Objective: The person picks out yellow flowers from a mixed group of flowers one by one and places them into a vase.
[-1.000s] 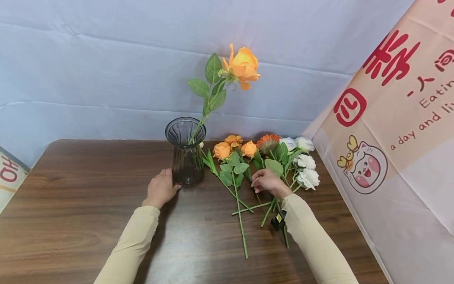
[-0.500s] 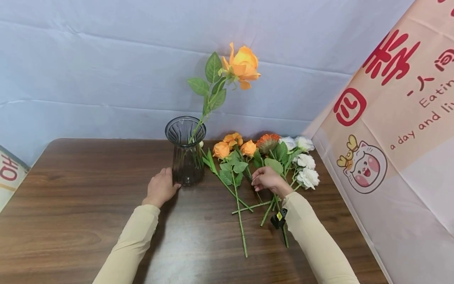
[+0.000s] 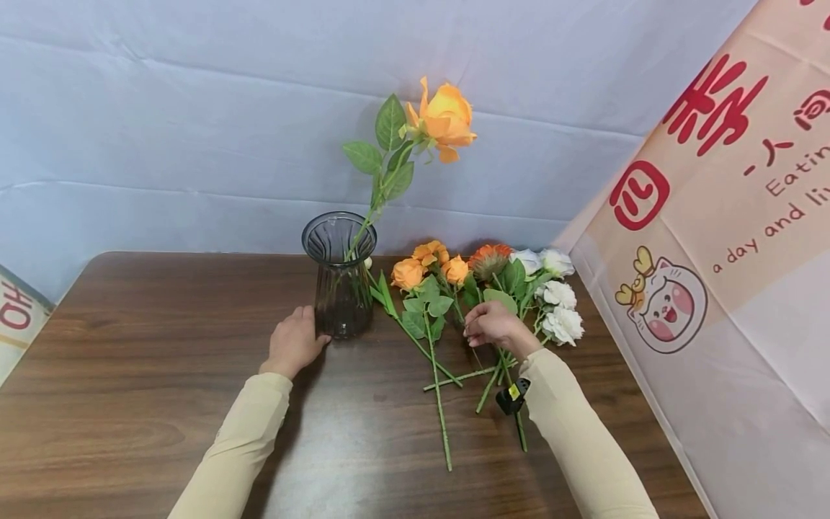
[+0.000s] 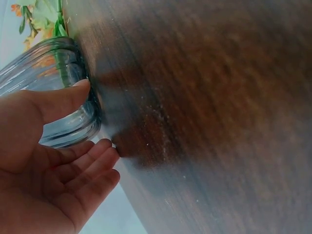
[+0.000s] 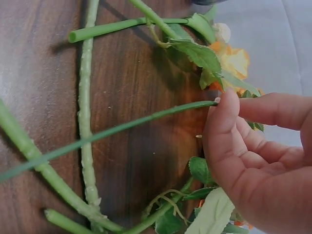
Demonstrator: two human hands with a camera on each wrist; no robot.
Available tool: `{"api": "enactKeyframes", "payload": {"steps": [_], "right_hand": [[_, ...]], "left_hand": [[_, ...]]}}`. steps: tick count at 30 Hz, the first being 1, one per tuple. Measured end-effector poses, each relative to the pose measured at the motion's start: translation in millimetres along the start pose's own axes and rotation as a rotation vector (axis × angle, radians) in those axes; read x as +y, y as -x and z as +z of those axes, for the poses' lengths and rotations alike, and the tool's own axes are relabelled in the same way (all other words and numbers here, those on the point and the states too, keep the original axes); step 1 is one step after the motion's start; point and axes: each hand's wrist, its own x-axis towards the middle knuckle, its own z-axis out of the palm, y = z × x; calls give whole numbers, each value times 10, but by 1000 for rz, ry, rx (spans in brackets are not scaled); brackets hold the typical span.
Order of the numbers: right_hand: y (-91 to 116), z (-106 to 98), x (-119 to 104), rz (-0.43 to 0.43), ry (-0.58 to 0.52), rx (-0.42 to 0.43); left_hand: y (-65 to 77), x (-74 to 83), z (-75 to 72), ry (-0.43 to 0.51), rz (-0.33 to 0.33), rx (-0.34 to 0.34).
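Note:
A smoked-glass vase (image 3: 344,303) stands upright on the brown table, with one tall orange rose (image 3: 444,119) leaning to the right in it. My left hand (image 3: 295,342) rests beside its base. In the left wrist view, the straight thumb lies across the glass and the loosely bent fingers reach along the other side. Between thumb and index finger, my right hand (image 3: 496,324) pinches a thin green flower stem (image 5: 131,126). This stem runs above other stems in the right wrist view. Its bloom is hard to single out among the orange flowers (image 3: 408,274).
White flowers (image 3: 563,324) and an orange-red daisy-like flower (image 3: 491,261) lie right of the right hand. Several stems cross on the table (image 3: 162,360), one long stem (image 3: 441,404) reaching toward the front. A pale cloth wall (image 3: 194,130) stands behind; a printed banner (image 3: 726,180) is at right.
My right hand has shifted slightly right and up with the pinched stem, and the small orange blooms have moved a little right. The left hand and vase stay in place.

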Motion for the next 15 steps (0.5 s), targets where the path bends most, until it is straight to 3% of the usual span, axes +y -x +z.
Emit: {"api": "enactKeyframes", "payload": {"steps": [15], "right_hand": [[62, -48, -48, -34, -17, 56]], "left_hand": [[1, -1, 4, 3, 5, 8]]}}
